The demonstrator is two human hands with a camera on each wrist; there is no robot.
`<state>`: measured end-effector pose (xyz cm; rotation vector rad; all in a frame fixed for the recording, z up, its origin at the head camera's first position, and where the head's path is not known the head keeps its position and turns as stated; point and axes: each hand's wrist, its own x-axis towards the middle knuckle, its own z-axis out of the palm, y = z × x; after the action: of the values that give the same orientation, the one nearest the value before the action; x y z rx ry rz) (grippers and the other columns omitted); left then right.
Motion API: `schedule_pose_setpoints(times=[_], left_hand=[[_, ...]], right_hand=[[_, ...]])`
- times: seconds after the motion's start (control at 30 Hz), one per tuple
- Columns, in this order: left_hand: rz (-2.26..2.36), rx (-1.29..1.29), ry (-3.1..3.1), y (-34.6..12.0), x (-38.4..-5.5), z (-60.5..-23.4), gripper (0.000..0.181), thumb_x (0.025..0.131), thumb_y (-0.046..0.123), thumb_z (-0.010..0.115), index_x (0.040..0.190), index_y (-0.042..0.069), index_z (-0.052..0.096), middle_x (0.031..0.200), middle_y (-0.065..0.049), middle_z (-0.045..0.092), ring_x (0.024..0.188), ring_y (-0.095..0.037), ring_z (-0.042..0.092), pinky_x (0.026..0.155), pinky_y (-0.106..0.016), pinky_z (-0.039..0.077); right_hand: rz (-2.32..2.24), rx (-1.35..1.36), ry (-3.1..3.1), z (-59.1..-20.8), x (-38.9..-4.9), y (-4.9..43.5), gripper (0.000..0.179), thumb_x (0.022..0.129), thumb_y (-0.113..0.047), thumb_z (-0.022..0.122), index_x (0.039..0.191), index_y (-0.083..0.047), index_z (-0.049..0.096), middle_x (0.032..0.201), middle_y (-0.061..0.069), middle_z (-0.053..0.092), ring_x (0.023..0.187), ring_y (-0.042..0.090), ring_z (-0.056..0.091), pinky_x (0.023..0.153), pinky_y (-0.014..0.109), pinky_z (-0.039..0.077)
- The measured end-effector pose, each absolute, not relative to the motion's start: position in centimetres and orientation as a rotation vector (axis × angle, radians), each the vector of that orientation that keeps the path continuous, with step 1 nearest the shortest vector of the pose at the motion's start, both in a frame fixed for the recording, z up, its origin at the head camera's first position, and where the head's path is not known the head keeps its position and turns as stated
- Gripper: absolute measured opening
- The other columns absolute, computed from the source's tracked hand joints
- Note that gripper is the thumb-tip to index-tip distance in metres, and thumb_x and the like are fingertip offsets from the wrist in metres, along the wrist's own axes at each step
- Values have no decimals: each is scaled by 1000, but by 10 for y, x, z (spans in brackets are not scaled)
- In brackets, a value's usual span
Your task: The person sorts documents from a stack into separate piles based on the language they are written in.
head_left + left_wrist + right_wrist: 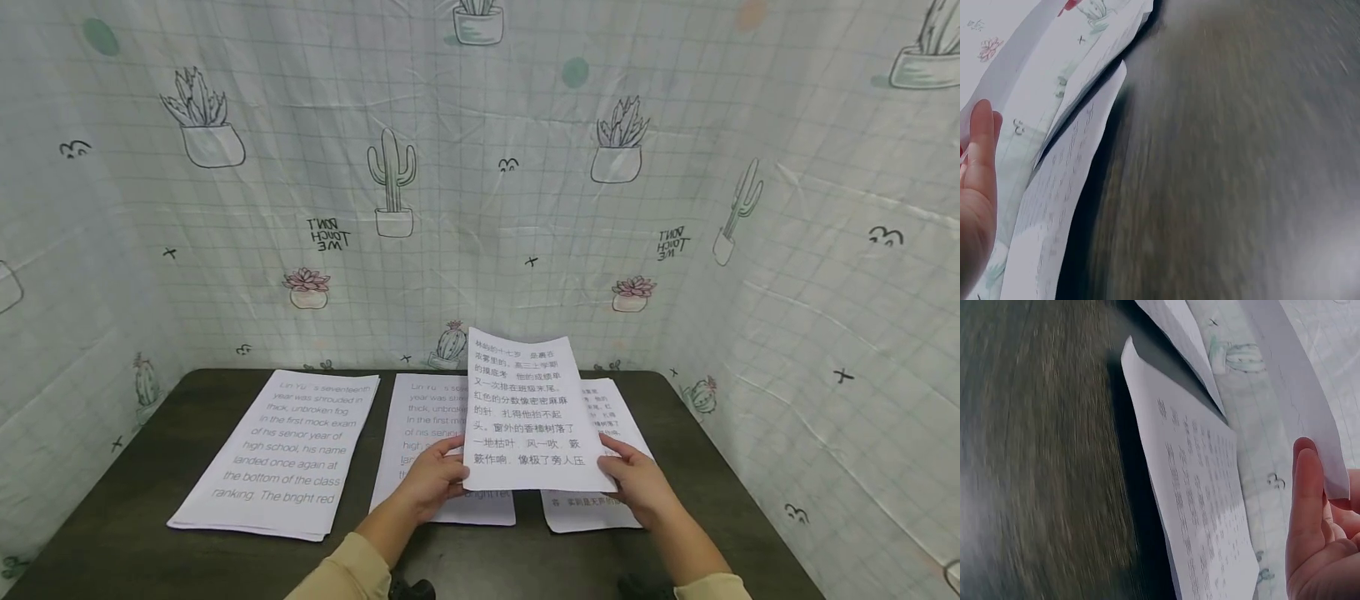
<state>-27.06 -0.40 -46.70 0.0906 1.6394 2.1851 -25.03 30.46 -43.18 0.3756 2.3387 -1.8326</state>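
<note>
A white sheet of paper [521,417] printed with Chinese text is held up, tilted, above the table. My left hand [433,479] pinches its lower left edge, and my right hand [633,477] pinches the lower right edge. In the right wrist view the thumb of the right hand [1322,531] lies on one face of the sheet. Behind and below the held sheet lie a middle stack of paper [427,408] with English text and a right stack [592,512] with Chinese text. The held sheet covers part of both.
At the left of the dark table [112,500] lies another stack of English-printed paper [277,454], its lower edges slightly fanned. A patterned curtain [480,208] with cactus drawings surrounds the table at the back and sides.
</note>
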Motion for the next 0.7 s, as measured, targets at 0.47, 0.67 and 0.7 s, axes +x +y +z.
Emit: schedule_pose_setpoints(times=[0.47, 0.67, 0.7], left_hand=[[2158, 78, 1620, 38, -267, -465, 70, 77, -11, 51, 145, -7, 35, 128, -25, 62, 91, -17, 68, 76, -33, 57], [2184, 73, 1580, 55, -263, -469, 68, 77, -12, 51, 144, -7, 38, 126, -25, 63, 86, -15, 68, 74, -32, 56], [2186, 70, 1578, 57, -262, -470, 68, 77, -12, 51, 144, -7, 38, 126, -25, 63, 85, -15, 68, 73, -31, 56]], right_hand=[[-1754, 403, 2380, -430, -240, 345, 54, 98, -3, 43, 149, 9, 28, 109, 10, 65, 85, 11, 65, 72, 32, 57], [-1710, 427, 2407, -429, -237, 359, 53, 99, -4, 41, 149, 10, 28, 123, 25, 57, 87, 10, 64, 74, 32, 58], [-1709, 433, 2405, -429, -237, 361, 53, 99, -4, 41, 149, 10, 27, 125, 27, 55, 86, 10, 63, 73, 31, 58]])
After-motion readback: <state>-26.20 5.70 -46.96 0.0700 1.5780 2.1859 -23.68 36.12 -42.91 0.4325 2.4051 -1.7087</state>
